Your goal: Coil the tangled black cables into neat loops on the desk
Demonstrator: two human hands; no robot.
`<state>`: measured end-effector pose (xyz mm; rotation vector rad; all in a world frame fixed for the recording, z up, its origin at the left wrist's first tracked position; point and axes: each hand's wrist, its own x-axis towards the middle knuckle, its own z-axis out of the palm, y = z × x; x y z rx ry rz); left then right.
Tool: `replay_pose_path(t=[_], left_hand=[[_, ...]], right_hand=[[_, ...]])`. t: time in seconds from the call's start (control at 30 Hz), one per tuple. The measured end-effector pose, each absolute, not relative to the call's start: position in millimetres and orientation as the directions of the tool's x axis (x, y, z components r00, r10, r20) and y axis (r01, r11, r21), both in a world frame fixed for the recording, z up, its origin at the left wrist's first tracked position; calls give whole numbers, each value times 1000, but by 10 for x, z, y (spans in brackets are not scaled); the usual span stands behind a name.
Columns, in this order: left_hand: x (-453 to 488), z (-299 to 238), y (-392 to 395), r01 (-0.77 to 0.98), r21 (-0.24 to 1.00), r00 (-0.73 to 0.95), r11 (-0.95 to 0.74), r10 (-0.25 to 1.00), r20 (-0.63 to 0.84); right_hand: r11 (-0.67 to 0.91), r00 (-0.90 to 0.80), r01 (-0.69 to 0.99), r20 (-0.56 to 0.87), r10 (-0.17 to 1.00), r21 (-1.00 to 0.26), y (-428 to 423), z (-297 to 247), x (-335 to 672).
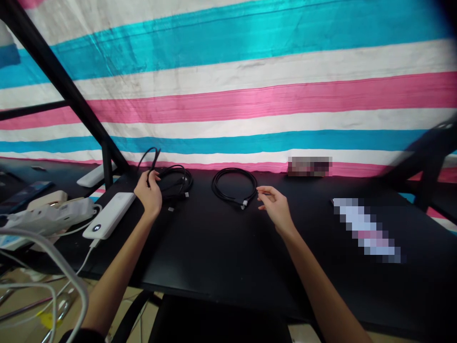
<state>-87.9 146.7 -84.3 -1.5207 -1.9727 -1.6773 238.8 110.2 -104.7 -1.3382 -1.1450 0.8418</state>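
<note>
At the left of the black table, my left hand [148, 193] is closed around a black cable [153, 155], whose looped end sticks up above the fingers. Just right of that hand lies a coiled black cable [185, 178] with small plugs near it. A second cable coil [214, 186], round and neat, rests mid-table, its light-coloured plug [244, 204] at the front. My right hand [274, 207] hovers at this coil's right side, fingers bent, a gap between thumb and forefinger, with nothing visible in it.
A white power bank [110, 216] with a white cable lies left of my left forearm. Beyond it are a white power strip [53, 216] and another white device [94, 176]. Black metal struts [60, 81] rise on both sides. Striped sheeting [250, 95] hangs behind. Two blurred-out items lie at the right.
</note>
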Motion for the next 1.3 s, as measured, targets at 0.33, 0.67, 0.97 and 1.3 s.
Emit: replay_pose_path(t=[0.33, 0.67, 0.97, 1.3], left_hand=[[-260, -283, 925, 546, 686, -471, -481, 501, 726], [571, -893, 56, 479, 808, 2, -344, 921, 390], [332, -808, 6, 419, 903, 421, -94, 902, -101], [-281, -615, 31, 487, 800, 36, -350, 924, 382]], right_hand=[[-52, -89, -15, -50, 995, -999, 974, -918, 2197], [-217, -355, -193, -138, 925, -957, 865, -853, 2134], [-148, -384, -13, -132, 914, -989, 808, -765, 2195], [-52, -259, -50, -37, 965, -997, 874, -753, 2353]])
